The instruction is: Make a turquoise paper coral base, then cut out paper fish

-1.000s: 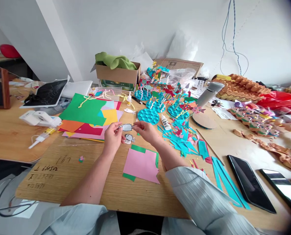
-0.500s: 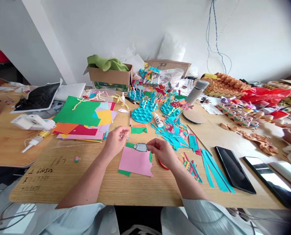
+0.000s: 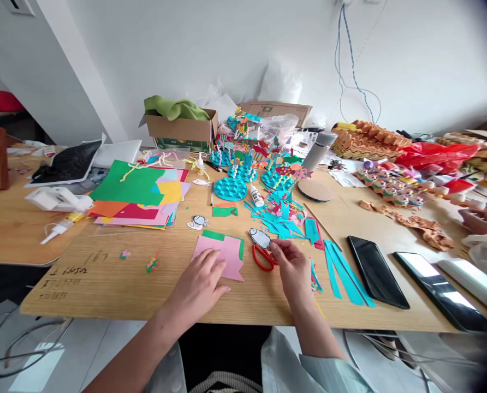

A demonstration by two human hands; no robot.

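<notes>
My left hand (image 3: 200, 281) lies flat with its fingers apart on a pink paper sheet (image 3: 231, 251), which rests over green paper (image 3: 213, 235). To the right, my right hand (image 3: 292, 270) pinches the tail end of a grey paper fish (image 3: 260, 238) between thumb and fingers. Just below that fish are the red handles of scissors (image 3: 263, 258), partly covered by my right hand. Small fish cutouts (image 3: 200, 220) lie behind the pink sheet, and a green paper piece (image 3: 224, 211) sits farther back.
Coloured paper sheets (image 3: 131, 183) are stacked at left. Blue paper scraps (image 3: 274, 221), a glue bottle (image 3: 256, 196) and blue discs (image 3: 230, 188) stand behind my hands. Blue strips (image 3: 348, 275) and phones (image 3: 376, 271) lie right. Another person's hand (image 3: 483, 221) shows at the right edge.
My left hand has come down from near the small fish cutouts onto the pink sheet. My right hand has carried the grey fish off the sheet to the right. The camera view has shifted slightly.
</notes>
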